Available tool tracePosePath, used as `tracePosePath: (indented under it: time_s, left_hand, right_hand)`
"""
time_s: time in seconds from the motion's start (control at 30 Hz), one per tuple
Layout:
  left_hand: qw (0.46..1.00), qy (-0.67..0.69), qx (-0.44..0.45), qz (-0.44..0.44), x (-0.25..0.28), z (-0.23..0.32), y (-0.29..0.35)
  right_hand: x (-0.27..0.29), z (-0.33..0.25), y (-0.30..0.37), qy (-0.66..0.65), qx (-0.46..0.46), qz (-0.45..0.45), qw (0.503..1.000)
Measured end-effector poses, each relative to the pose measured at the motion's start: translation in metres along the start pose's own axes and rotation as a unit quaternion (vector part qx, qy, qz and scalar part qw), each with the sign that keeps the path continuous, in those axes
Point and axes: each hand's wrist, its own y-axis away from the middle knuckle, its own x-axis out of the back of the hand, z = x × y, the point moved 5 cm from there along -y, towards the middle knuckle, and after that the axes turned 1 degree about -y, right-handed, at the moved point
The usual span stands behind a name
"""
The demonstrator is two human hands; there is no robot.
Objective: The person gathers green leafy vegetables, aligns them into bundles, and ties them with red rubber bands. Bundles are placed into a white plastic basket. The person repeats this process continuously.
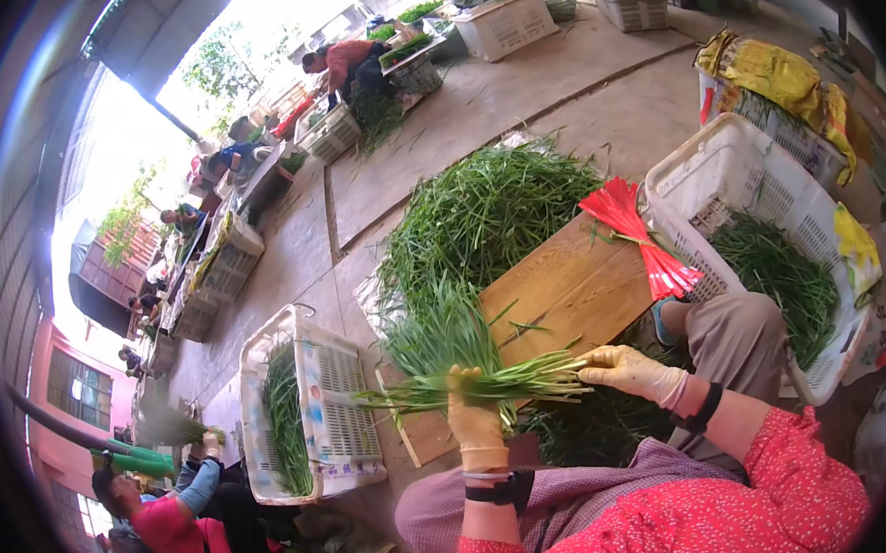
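Observation:
My left hand [477, 424], in a pale yellow glove, is wrapped round a bunch of garlic chives [528, 377] held sideways above my lap. The pale stalk ends point right, where the gloved fingertips of my right hand [638, 373] pinch at them. Just beyond the bunch lies a wooden board [563, 288] with a few loose leaves on it. A large heap of chives [486, 214] spreads past the board, and a nearer part of it reaches up to my left hand. A bundle of red ties [631, 226] rests over the board's far right corner.
To the right stands a white crate [699, 180] holding chives; another white crate [341, 411] is at the left. Yellow sacks [774, 74] cover a crate behind. A person in pink [164, 527] works at the lower left; others sit along crates farther off.

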Motion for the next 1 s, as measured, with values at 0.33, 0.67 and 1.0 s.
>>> tracePosePath:
  time_s: [0.33,0.67,1.0]
  left_hand:
    - [1.0,0.016,0.001,-0.022,0.006,-0.001,-0.003]
    - [0.991,0.105,0.063,-0.057,0.025,0.014,-0.021]
    - [0.985,0.161,0.058,-0.014,0.02,0.017,-0.027]
  right_hand:
    - [-0.022,-0.005,-0.012,-0.218,-0.024,-0.036,0.975]
    - [-0.004,-0.048,0.011,-0.208,0.041,-0.142,0.967]
    - [-0.006,-0.02,0.005,0.114,-0.004,-0.095,0.989]
